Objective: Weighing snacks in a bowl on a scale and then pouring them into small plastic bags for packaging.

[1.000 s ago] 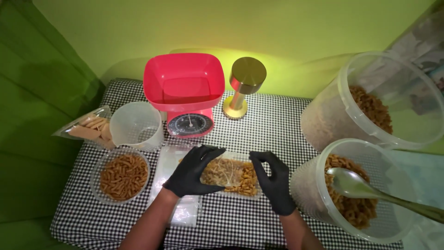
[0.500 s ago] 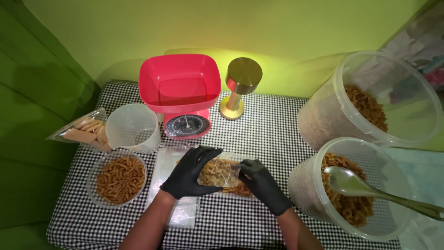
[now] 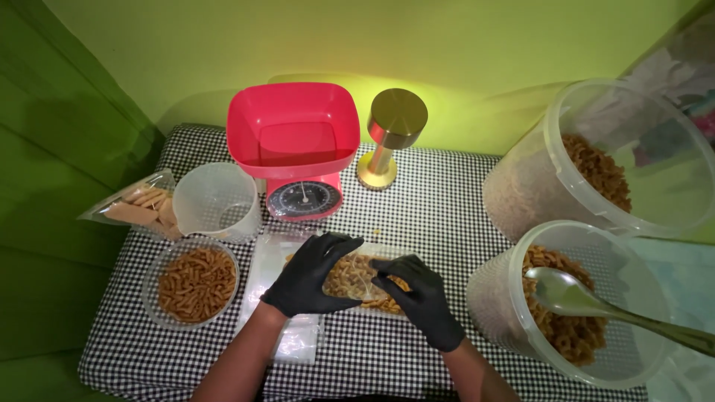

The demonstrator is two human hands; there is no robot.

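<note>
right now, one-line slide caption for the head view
Gloved left hand and right hand press a clear snack bag beside a red scale.

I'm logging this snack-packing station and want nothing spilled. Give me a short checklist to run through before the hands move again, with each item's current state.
1. Left hand on the clear snack bag: ok.
2. Right hand on the bag's right end: ok.
3. Bag mouth sealed: cannot tell.
4. Red scale tray free of load: ok.
5. Table free of crumbs: not ok, a few lie near the bag.
6. Spoon resting in the near tub: ok.
</note>
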